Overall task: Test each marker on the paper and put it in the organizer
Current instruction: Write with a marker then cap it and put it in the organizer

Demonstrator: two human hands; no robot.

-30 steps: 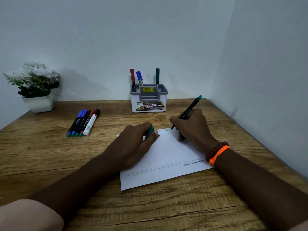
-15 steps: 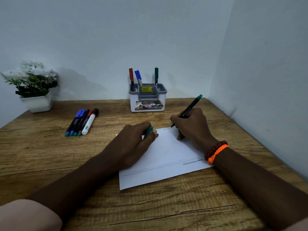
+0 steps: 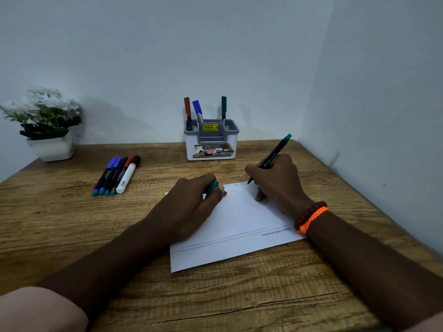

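Observation:
A white sheet of paper (image 3: 239,219) lies on the wooden desk. My right hand (image 3: 275,183) grips a black marker with a green end (image 3: 275,153), its tip touching the paper's far edge beside a thin zigzag line (image 3: 236,185). My left hand (image 3: 191,202) rests on the paper's left part and holds the green cap (image 3: 212,188). The white and grey organizer (image 3: 212,142) stands at the back with a red, a blue and a green marker upright in it. Several more markers (image 3: 116,174) lie side by side at the left.
A white pot with white flowers (image 3: 48,125) sits at the back left corner. Walls close the desk at the back and along the right side. The desk's bare wood (image 3: 215,295) stretches in front of the paper.
The marker tip has crept to the right along the paper's far edge, lengthening the zigzag line. My left hand has stayed put with the cap.

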